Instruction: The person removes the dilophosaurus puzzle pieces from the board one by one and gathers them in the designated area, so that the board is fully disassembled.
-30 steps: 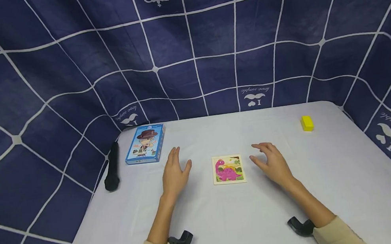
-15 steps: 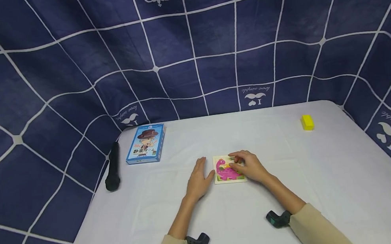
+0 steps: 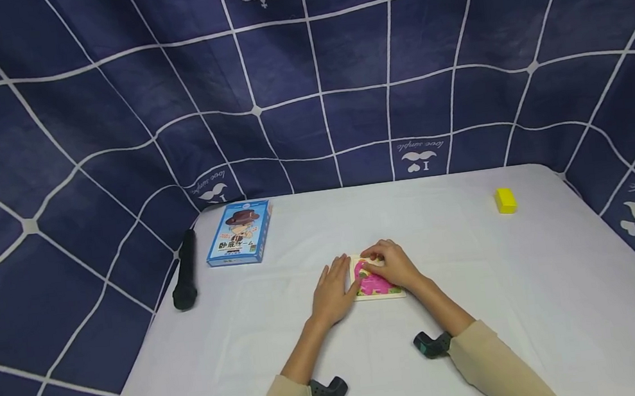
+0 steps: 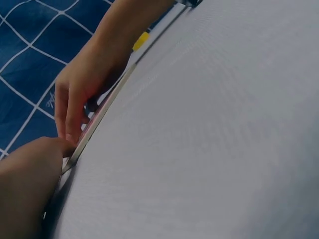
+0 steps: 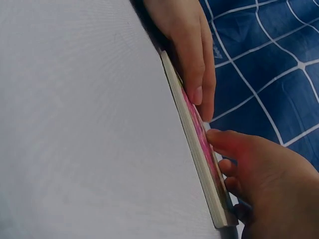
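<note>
A small square dinosaur puzzle [image 3: 376,285] in a pale frame, mostly pink, lies flat on the white table in the head view. My left hand [image 3: 331,293] is at its left edge, fingers stretched forward and thumb over the picture. From the right, my right hand [image 3: 396,267] reaches over the upper part, its fingers bent and its thumb on the picture side. The right wrist view shows the puzzle [image 5: 197,134] edge-on, with the right thumb [image 5: 227,142] and bent fingertips at its face. Whether they pinch a piece, I cannot tell.
A blue card-game box [image 3: 239,233] lies at the back left, beside a black microphone-shaped object [image 3: 185,270]. A yellow block [image 3: 506,201] stands at the back right. Behind the white table [image 3: 463,363] hangs a navy curtain [image 3: 349,59] with white lines.
Both hands have come inward from either side of the puzzle to its edge and face. Over the last half second, the right hand has shifted slightly left and the left thumb has come over the picture.
</note>
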